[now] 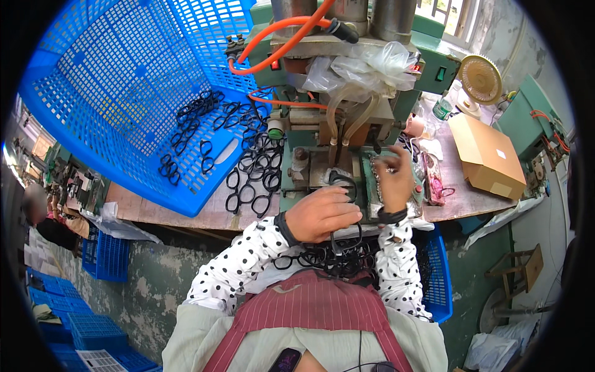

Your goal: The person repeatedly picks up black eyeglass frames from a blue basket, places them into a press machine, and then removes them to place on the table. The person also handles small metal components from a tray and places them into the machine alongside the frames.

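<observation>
A black eyeglass frame (343, 180) is in my left hand (323, 214), which closes over it in front of the green machine's work plate. One rim of the frame stands up near the machine's two thin metal rods (338, 153), and the other hangs below my fingers. To its right, my right hand (395, 184) is raised over a narrow green tray (374, 199) holding small shiny pieces. Its fingers are curled in together and slightly blurred; anything small between them cannot be made out. More black eyeglass frames (347, 260) lie heaped at my lap.
Left of the machine (291, 203), black frames (253, 177) are spread on the table beside a large tilted blue basket (124, 93) with more inside. Orange hoses (273, 28) loop above. On the right are an open cardboard box (486, 155), a bottle (444, 106) and a pink case (432, 180).
</observation>
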`<action>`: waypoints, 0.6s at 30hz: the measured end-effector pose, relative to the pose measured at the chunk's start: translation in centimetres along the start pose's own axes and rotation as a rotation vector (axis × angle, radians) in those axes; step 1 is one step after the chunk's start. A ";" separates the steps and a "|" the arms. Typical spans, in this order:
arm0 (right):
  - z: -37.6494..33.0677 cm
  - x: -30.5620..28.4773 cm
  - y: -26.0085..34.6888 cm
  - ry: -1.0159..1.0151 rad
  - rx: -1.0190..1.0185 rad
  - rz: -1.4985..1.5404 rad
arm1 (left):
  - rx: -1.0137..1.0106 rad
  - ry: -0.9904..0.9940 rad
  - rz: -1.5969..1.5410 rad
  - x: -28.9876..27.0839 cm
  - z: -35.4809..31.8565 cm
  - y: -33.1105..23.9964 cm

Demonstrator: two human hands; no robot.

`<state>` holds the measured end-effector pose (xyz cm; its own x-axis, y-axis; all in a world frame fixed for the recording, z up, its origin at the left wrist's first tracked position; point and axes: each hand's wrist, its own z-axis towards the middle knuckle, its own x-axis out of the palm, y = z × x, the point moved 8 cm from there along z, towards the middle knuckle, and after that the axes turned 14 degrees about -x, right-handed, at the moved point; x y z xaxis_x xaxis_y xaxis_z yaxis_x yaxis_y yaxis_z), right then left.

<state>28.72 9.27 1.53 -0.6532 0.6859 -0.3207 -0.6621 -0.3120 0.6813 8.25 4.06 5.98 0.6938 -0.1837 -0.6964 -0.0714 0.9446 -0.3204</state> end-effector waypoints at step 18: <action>-3.4 -3.1 -8.5 0.011 -0.101 -0.511 | -0.102 -0.157 0.160 -0.9 0.0 -1.2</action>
<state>35.09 7.60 -5.48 -0.2412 0.7603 -0.6031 -0.9293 -0.0019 0.3693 7.76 3.10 6.98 0.7700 0.0185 -0.6378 -0.2562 0.9244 -0.2826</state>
